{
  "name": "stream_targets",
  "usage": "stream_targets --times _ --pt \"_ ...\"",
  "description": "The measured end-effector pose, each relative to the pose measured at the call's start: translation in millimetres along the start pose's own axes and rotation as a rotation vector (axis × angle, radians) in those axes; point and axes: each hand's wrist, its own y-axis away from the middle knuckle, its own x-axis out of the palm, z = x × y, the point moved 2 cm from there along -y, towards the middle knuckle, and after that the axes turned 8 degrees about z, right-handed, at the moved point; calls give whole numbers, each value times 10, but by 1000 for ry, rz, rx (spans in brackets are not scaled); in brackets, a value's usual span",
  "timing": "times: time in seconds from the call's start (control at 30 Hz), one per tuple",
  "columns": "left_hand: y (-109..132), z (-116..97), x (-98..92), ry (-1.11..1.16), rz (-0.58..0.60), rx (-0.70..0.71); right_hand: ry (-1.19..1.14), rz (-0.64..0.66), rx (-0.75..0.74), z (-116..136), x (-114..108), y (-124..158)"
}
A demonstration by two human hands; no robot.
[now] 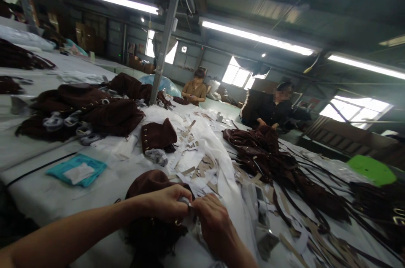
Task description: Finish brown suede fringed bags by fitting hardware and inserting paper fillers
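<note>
My left hand (169, 204) and my right hand (211, 218) meet low in the head view, fingers pinched together on a small pale piece (186, 205) between them. Both rest on a dark brown suede boot (152, 221) lying on the white table (47, 200). A gold eyelet shows under my left fingers. What exactly the fingers pinch is too small to name.
Paper scraps (196, 162) litter the middle. Another brown boot (156, 135) lies beyond, and piles of brown boots (91, 109) at the left. Dark straps and brown pieces (278, 166) spread right. A teal packet (77, 169) lies left. Two people (195, 90) (272, 109) work across the table.
</note>
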Motion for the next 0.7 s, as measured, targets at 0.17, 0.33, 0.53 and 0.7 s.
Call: stream_targets --times 0.17,0.33,0.53,0.7 --pt "-26 14 58 232 -36 -9 122 231 -88 45 -168 -1" --pt "-67 31 57 426 2 -33 149 293 -128 96 -248 -3" --pt "-98 50 37 375 -14 -2 117 245 -142 110 -289 13" --pt "-112 72 69 213 -126 7 -218 36 177 26 -96 93"
